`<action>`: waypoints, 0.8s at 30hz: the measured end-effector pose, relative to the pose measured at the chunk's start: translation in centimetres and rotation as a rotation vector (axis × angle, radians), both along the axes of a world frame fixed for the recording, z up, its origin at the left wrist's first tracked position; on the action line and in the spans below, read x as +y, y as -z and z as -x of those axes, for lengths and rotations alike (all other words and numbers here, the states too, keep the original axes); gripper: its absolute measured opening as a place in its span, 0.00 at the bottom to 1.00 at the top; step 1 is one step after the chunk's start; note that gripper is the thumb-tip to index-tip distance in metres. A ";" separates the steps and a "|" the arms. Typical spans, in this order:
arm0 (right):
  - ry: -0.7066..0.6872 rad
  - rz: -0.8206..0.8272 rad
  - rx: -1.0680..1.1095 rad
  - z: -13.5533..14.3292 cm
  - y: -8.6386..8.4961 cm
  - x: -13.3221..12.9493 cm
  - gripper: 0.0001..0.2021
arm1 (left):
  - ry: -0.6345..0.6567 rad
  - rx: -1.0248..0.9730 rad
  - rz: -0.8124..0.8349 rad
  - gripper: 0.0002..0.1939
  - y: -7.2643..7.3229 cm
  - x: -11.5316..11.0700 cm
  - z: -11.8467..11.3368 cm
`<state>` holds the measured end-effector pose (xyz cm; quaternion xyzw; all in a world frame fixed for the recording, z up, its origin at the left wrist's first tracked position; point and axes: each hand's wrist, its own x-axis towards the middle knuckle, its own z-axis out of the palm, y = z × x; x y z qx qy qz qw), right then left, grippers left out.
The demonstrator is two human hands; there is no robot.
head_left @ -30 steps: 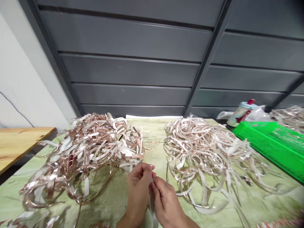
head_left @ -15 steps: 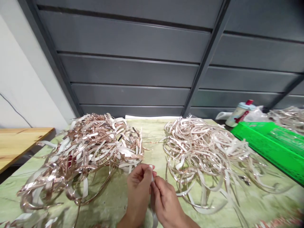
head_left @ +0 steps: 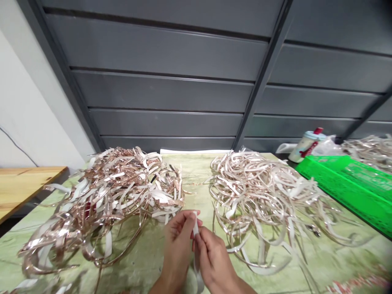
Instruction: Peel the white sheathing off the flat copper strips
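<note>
Between my hands runs a narrow white strip [head_left: 196,230], its upper end pinched in my left hand [head_left: 180,241]. My right hand [head_left: 216,255] grips the same strip slightly lower, thumb and fingers pressed together. The strip's lower part hangs down between my wrists toward the bottom edge of the view. To the left lies a heap of tangled shiny rose-gold and white strips [head_left: 113,192]. Another heap of curled pale strips [head_left: 257,196] lies to the right, close to my right hand.
A green plastic basket [head_left: 346,192] stands at the right, with a lidded cup [head_left: 306,145] and a clear plastic bag [head_left: 327,147] behind it. More strips [head_left: 370,151] lie far right. A wooden tabletop [head_left: 27,183] is at the left. Grey panels [head_left: 168,94] rise behind the table.
My right hand sits slightly lower along the strip, and more of the white strip shows between the two hands. The view has shifted slightly; the heaps stay put.
</note>
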<state>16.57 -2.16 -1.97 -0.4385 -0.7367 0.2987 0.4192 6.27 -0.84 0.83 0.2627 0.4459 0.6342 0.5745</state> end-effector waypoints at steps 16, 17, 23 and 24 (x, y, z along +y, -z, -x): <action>-0.015 -0.102 -0.043 -0.1 0.6 -0.3 0.09 | -0.029 0.076 0.013 0.10 -0.5 0.0 -0.1; -0.001 -0.067 -0.028 -0.2 0.4 -0.2 0.10 | -0.012 0.093 0.006 0.11 -0.6 -0.1 -0.1; 0.012 0.002 0.004 -0.2 0.0 0.0 0.10 | -0.010 0.253 -0.071 0.12 -0.6 -0.3 0.1; 0.008 -0.016 0.001 -0.2 0.1 -0.1 0.10 | -0.017 0.265 -0.067 0.12 -0.5 -0.2 0.1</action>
